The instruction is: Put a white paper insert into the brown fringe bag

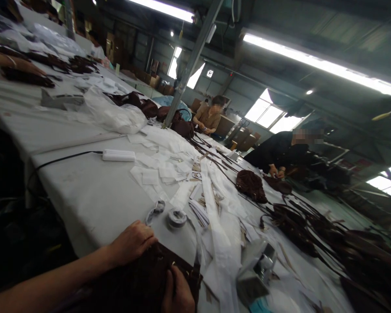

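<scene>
A dark brown bag point(140, 278) with small gold-coloured metal fittings lies at the table's near edge, close to my body. Fingers curled, my left hand point(134, 241) grips its upper left edge. My right hand point(179, 292) is closed at the bag's front near a metal fitting, thumb and fingers pressed to the material. Just beyond the bag sit a roll of grey tape point(177, 218) and a shiny, crumpled grey strip point(155, 211). The bag's lower part is dark and runs out of view.
Loose white paper point(169, 167) covers the table's middle. A white power strip point(118, 155) with a black cord lies to the left, a grey tape dispenser point(256, 271) to the right. More brown bags point(250, 186) line the far side, where co-workers stand. A metal post point(192, 65) rises beyond.
</scene>
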Motion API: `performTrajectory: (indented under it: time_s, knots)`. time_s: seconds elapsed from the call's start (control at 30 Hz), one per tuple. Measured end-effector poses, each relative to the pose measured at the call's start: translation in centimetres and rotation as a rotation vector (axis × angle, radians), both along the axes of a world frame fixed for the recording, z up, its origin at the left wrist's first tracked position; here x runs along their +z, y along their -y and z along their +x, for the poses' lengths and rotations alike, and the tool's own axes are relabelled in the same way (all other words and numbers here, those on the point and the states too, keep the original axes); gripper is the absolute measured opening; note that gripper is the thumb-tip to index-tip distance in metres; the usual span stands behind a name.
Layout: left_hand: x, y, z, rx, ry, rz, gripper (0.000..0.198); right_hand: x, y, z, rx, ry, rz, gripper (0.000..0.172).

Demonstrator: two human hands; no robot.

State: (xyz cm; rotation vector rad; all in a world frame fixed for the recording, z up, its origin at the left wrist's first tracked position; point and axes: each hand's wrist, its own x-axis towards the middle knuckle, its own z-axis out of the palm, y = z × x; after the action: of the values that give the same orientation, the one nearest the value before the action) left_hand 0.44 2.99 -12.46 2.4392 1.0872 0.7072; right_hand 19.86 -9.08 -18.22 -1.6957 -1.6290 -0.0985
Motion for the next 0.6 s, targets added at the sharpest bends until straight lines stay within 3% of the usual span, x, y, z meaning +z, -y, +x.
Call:
performTrajectory:
  time_s: [0.13,0.3,0.47,0.6]
  knots:
    - [-1.1,0.1,-0.2,0.018,0.01,0.001,0.035,1.8,-0.7,0.3,-0.032,-0.102,-0.097,0.031]
    - [-1.5,0.2,-0.2,0.038,0.049,0.011,0.032,4.0,-1.3,-0.4,-0.088,-0.278,-0.027,0.028]
    - [-1.7,0.5,-0.3,0.031,0.057,0.024,0.031,5.9,-2.0,-2.1,-0.047,-0.729,-0.479,0.055]
    - [-2.0,0.5,-0.3,-0.006,0.056,0.05,0.031,8.9,-3.5,-3.1,-0.097,-0.881,-0.535,0.065]
